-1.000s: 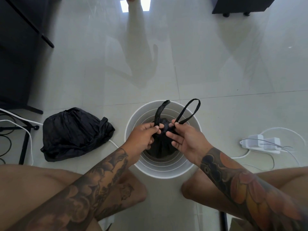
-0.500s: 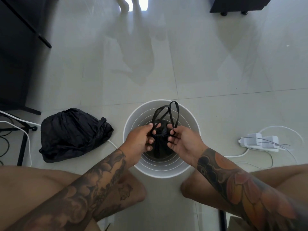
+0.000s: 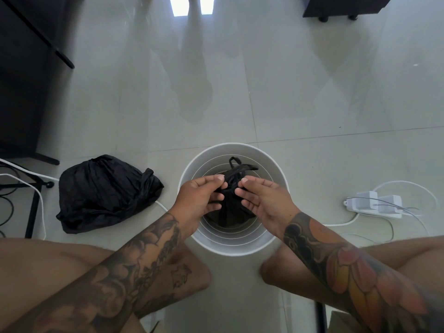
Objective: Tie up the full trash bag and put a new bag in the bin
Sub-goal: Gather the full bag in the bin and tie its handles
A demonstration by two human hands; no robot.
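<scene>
Well inside the bin [image 3: 276,169] rim, both hands pinch the bag [image 3: 230,207].

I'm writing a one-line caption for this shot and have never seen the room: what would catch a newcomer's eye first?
First, the two tattooed forearms meeting at the centre, where the left hand and right hand pinch the bunched handles of a black bag inside a round white bin. Next, a second black bag, crumpled, lies on the pale tiled floor left of the bin. On the right sits a white power strip with cables.

Bag handles [image 3: 240,168] now bunched, knotted.
</scene>
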